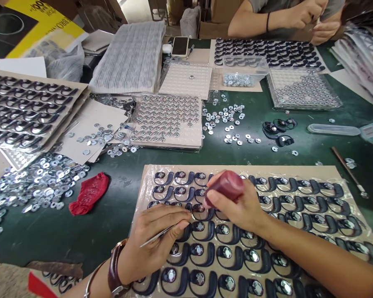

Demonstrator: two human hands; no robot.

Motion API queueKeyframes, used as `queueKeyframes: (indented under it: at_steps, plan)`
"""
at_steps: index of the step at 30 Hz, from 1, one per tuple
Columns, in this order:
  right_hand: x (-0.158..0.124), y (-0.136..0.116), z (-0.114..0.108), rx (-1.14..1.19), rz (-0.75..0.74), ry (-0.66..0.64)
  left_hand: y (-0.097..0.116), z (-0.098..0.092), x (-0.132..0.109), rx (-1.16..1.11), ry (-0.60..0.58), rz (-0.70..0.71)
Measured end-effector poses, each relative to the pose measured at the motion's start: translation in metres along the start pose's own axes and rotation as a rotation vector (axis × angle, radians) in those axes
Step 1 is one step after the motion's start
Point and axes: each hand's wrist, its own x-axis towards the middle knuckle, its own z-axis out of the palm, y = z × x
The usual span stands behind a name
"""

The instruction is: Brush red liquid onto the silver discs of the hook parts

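Dark hooks [210, 253] just under left grip [155, 229], pinching a thin stick [157, 237], and right grip [247, 207], holding a red bottle [227, 185].

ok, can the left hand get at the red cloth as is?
Probably yes: green tabletop shows between the left hand and the red cloth, with no obstacle visible. The thin metal tool in its fingers may hamper the grip, though.
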Motion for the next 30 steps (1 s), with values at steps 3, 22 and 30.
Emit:
queueKeyframes:
  at_steps: [3,22,30]
  plan:
    - [0.008,-0.008,-0.012,0.005,0.117,-0.045,0.002,-0.002,-0.003,0.067,-0.036,0.050]
    - [0.015,0.028,-0.005,-0.038,-0.003,0.081,0.009,0.012,0.014,0.600,-0.133,0.402]
    - [0.016,0.026,-0.004,-0.177,-0.049,0.093,0.009,0.013,0.014,0.630,-0.132,0.430]
